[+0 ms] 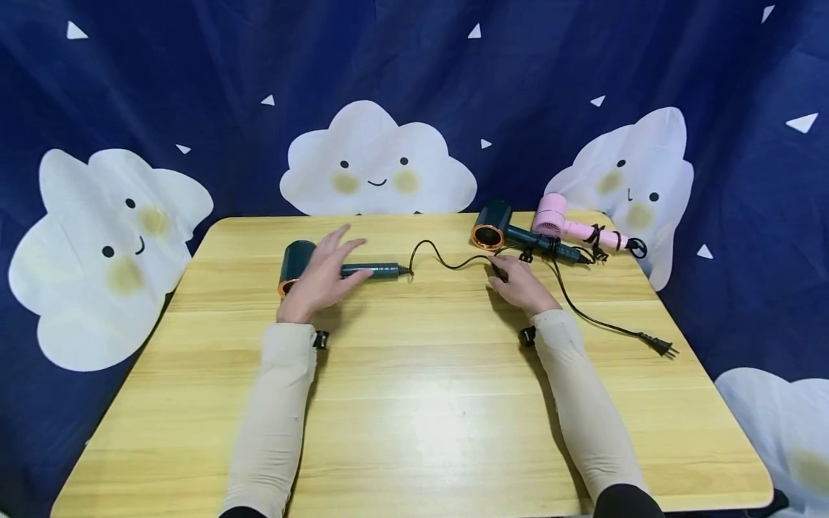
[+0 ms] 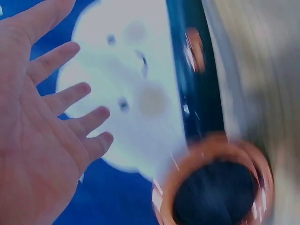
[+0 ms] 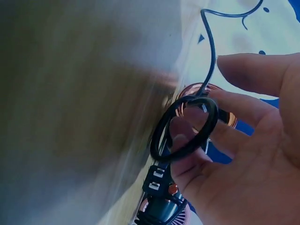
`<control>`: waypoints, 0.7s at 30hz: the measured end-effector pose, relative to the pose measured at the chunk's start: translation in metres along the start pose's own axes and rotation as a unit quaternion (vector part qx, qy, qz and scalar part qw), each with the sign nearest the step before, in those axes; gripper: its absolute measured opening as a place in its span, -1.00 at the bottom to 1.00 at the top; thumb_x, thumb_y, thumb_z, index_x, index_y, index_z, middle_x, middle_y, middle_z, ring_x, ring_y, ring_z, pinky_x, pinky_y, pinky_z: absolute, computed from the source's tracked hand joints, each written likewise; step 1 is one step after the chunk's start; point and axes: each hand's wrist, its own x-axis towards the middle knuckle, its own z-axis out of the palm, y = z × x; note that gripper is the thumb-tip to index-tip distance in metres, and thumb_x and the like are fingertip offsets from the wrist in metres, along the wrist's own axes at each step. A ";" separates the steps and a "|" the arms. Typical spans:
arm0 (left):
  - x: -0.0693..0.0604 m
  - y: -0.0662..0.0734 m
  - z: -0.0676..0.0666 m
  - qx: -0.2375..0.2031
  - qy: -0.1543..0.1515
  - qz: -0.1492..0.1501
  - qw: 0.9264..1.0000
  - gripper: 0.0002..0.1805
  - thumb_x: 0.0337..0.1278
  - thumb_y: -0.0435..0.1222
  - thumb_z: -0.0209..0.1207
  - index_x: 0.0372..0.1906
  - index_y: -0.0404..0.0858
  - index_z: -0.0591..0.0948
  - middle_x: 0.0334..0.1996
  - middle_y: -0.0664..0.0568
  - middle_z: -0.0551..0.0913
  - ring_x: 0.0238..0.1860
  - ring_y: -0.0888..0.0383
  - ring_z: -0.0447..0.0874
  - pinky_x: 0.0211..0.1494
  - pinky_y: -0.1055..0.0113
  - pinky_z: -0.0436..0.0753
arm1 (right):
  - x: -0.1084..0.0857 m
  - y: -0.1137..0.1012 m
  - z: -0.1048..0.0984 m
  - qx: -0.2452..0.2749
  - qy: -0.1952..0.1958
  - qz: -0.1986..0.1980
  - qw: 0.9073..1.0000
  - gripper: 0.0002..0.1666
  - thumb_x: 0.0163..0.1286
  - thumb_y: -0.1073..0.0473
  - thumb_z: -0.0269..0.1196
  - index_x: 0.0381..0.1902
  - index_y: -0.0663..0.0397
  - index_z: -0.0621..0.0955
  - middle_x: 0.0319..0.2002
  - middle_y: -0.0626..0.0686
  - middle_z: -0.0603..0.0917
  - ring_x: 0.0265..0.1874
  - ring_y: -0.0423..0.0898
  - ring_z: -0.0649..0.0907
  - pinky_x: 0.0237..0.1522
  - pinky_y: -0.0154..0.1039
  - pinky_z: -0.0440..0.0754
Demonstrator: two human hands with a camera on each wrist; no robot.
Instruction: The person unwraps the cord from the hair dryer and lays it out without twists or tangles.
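Note:
In the head view, my left hand [image 1: 322, 277] is spread over a dark green hair dryer [image 1: 297, 260] lying on its side, its handle pointing right. The left wrist view shows straight, separated fingers beside the dryer's copper-coloured ring [image 2: 213, 145]; none grips it. My right hand [image 1: 523, 286] is low over the table at the dryer's black cord [image 1: 447, 265]. Seen from the right wrist, a coiled black loop [image 3: 159, 136] lies against the lower fingers of this hand [image 3: 253, 140], with the thumb held apart from it. Whether the fingers bear the loop's weight is hidden.
At the back right of the wooden table [image 1: 388, 403] lie a second green dryer [image 1: 494, 219] and a pink dryer [image 1: 552, 214], close together, with bundled cords. A black plug [image 1: 657, 346] lies near the right edge. A blue cloud-patterned curtain [image 1: 414, 57] stands behind.

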 end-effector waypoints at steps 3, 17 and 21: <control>0.013 0.027 0.015 -0.005 -0.027 0.040 0.999 -0.34 0.47 0.02 0.19 0.53 -0.12 0.39 0.69 -0.10 0.00 0.68 -0.23 -0.06 0.64 -0.26 0.09 | 0.003 -0.002 -0.001 0.011 0.003 -0.027 1.000 -0.32 0.57 0.24 0.13 0.56 0.30 0.29 0.41 0.39 0.45 0.37 0.31 0.44 0.42 0.24 0.34; 0.082 0.102 0.126 0.122 -0.183 0.140 0.965 -0.46 0.57 -0.02 0.04 0.45 -0.20 0.48 0.59 -0.18 0.26 0.60 -0.19 0.20 0.69 -0.08 0.11 | -0.002 0.001 0.004 0.030 -0.041 -0.024 0.998 -0.35 0.58 0.26 0.10 0.54 0.36 0.29 0.34 0.42 0.45 0.18 0.26 0.52 0.27 0.22 0.47; 0.090 0.106 0.134 0.156 -0.185 0.099 0.965 -0.41 0.59 0.02 0.01 0.51 -0.19 0.42 0.58 -0.09 0.30 0.56 -0.16 0.27 0.66 -0.03 0.18 | -0.002 -0.001 -0.001 0.053 -0.052 -0.014 0.997 -0.34 0.61 0.21 0.07 0.57 0.31 0.26 0.38 0.39 0.42 0.28 0.30 0.48 0.32 0.25 0.45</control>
